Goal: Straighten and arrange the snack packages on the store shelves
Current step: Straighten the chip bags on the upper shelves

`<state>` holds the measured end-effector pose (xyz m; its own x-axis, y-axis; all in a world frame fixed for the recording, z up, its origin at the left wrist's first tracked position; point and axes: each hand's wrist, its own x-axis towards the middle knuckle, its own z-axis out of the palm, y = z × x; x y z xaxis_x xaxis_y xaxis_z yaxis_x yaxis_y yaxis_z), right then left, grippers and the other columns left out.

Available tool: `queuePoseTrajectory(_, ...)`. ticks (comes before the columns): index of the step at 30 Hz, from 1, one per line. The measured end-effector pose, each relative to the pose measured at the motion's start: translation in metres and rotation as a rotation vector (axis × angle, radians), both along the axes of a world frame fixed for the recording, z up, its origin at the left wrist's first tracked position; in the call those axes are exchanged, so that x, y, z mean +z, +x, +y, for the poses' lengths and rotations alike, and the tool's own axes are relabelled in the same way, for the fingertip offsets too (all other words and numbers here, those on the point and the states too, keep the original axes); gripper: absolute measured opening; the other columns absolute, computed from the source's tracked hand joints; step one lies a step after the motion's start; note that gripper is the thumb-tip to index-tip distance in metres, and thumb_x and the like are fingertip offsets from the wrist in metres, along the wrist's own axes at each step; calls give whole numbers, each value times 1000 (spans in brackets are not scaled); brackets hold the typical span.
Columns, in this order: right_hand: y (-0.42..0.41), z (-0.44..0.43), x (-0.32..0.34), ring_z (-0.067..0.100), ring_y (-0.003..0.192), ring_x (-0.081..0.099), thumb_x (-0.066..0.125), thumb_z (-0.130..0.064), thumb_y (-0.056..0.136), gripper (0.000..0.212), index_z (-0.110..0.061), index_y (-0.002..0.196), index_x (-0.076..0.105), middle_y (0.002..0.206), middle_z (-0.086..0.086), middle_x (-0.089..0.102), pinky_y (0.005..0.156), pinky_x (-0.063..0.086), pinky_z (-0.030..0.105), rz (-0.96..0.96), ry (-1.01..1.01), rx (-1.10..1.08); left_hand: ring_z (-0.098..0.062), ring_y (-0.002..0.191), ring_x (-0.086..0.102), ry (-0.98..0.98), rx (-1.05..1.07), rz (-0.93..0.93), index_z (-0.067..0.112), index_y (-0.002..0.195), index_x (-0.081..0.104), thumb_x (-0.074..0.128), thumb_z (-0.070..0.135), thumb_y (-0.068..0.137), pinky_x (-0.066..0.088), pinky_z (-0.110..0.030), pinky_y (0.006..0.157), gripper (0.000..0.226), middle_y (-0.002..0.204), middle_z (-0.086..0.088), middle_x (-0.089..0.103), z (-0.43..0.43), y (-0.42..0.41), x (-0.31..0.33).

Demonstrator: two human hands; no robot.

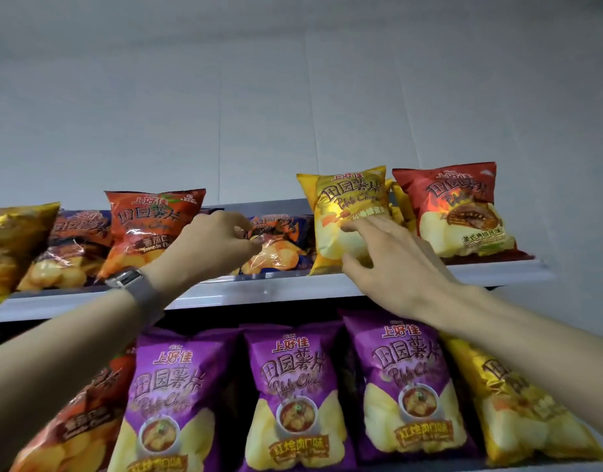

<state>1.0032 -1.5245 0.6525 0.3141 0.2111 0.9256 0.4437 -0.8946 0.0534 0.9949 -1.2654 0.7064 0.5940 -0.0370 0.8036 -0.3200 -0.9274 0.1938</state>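
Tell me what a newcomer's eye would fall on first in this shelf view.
Two bare hands reaching up to the top shelf dominate. The left hand grips a slumped blue bag at centre, while the right hand rests spread fingers on the upright yellow bag beside it. Below them, a row of bright purple bags stands out.

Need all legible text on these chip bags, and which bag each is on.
"上好佳": top of the middle purple bag.
"田园薯片", "Potato Chips": same bag; also the yellow bag.
"红烩肉口味": the purple bag's bottom label.
"美式烤排风味": red bag, top right.
"番茄口", "Tomato Fl": orange bag, cut off by the left hand.
Too blurred: blue bag that the left hand pinches.
Small print everywhere: unreadable.
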Motion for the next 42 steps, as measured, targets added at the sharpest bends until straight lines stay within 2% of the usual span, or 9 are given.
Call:
queuePoseTrajectory(4,8,32,1,16,131,50,52,-42,97,47,-27,142,52,145,-8,55,105,46,38,67,-84,105,-20,85,67,41,72,44,19,124,69,68,34,93,55,-29,74,33,109,-6,72,17,22,9)
queuePoseTrajectory(9,23,80,14,25,122,57,50,-43,95,48,-22,138,56,138,-1,59,99,50,41,105,-146,118,-26,85,70,2,132,-16,16,118,69,68,32,89,64,-44,80,33,96,-5,73,41,29,14)
queuePoseTrajectory(14,44,115,40,37,106,60,51,-46,92,36,-14,108,59,122,13,64,82,51,42,244,-84,46,-28,94,70,-100,102,-187,20,130,65,66,32,85,62,-43,83,47,112,-6,73,77,19,12)
queuePoseTrajectory(21,82,149,61,29,92,61,54,-37,92,29,-10,101,59,125,15,66,76,46,35,383,75,-14,-36,118,57,-255,239,-194,13,151,40,76,35,88,52,-45,95,76,138,-18,50,140,25,20)
queuePoseTrajectory(24,109,161,71,44,139,43,59,-56,89,97,-5,160,19,165,22,26,111,43,47,473,200,-93,-41,134,49,-410,207,-51,13,156,28,85,53,81,48,-52,107,102,148,-21,41,163,38,24)
queuePoseTrajectory(26,125,167,75,48,149,29,63,-72,83,124,-12,164,-8,170,23,5,120,32,51,546,251,-133,-43,136,47,-488,156,17,14,155,25,86,76,61,46,-56,113,128,150,-21,42,174,48,25)
queuePoseTrajectory(29,141,168,79,48,151,28,66,-81,72,139,-11,163,-13,170,26,3,123,28,52,583,325,-175,-42,137,48,-561,63,50,17,154,24,81,92,32,45,-59,113,154,149,-19,44,187,65,28)
queuePoseTrajectory(35,148,161,84,46,147,32,65,-81,71,140,-1,163,-3,166,22,26,120,31,48,578,277,-243,-29,117,54,-589,-86,18,12,156,19,90,64,69,43,-37,95,124,136,-10,51,188,85,27)
queuePoseTrajectory(42,139,163,75,41,131,54,79,-68,70,124,-6,159,20,147,19,53,104,50,45,407,341,-145,-29,106,62,-524,-112,-102,16,154,24,87,56,78,52,-40,87,106,128,-7,59,191,92,25)
